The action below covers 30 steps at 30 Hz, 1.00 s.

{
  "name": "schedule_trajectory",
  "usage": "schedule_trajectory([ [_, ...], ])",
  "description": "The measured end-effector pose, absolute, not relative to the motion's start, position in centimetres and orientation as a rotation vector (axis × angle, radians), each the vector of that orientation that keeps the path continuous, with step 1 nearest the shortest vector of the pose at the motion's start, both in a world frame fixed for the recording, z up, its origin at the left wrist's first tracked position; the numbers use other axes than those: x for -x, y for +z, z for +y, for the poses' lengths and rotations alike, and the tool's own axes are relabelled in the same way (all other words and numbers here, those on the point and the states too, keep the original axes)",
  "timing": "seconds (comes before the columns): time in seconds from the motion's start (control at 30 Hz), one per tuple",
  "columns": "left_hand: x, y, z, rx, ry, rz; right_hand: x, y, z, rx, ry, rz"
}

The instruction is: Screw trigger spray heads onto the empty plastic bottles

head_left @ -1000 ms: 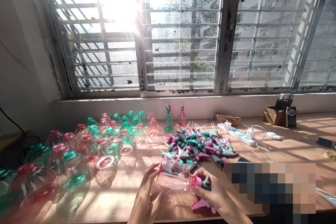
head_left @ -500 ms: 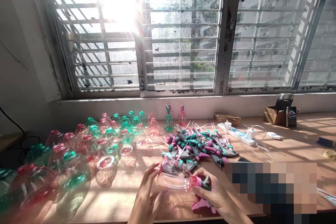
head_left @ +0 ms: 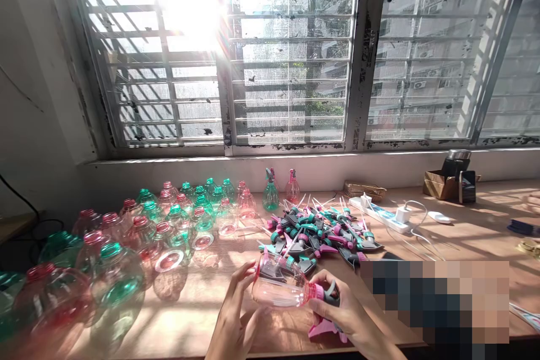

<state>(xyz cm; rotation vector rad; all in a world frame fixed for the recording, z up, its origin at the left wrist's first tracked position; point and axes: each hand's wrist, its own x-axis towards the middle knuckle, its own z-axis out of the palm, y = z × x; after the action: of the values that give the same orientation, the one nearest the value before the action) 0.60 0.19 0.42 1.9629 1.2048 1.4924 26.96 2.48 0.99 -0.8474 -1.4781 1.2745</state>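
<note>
A clear pink bottle (head_left: pixel 280 286) lies on its side in both my hands, low over the wooden table (head_left: pixel 198 304). My left hand (head_left: pixel 237 315) cups its base with the fingers curled round it. At the bottle's neck sits a pink and grey trigger sprayer (head_left: pixel 327 306), with my right hand (head_left: pixel 343 315) closed round it. Just behind the bottle is a heap of pink, teal and grey trigger sprayers (head_left: pixel 318 233) with thin white dip tubes.
Several empty pink and green bottles (head_left: pixel 143 236) crowd the table's left side. Two capped spray bottles (head_left: pixel 280 190) stand by the sill. A white power strip (head_left: pixel 382 215), a small brown box (head_left: pixel 449 183) and a blurred patch (head_left: pixel 434 301) lie right. Barred windows (head_left: pixel 291 50) run behind.
</note>
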Motion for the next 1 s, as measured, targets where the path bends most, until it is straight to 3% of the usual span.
schedule_trajectory([
  [0.23,-0.4,0.6,0.5,-2.118,1.537,1.262,-26.9,1.5,2.2,0.794,1.406,-1.334],
  [1.0,-1.1,0.0,0.4,-1.889,1.554,1.140,-27.0,0.5,2.6,0.873,1.268,-1.463],
])
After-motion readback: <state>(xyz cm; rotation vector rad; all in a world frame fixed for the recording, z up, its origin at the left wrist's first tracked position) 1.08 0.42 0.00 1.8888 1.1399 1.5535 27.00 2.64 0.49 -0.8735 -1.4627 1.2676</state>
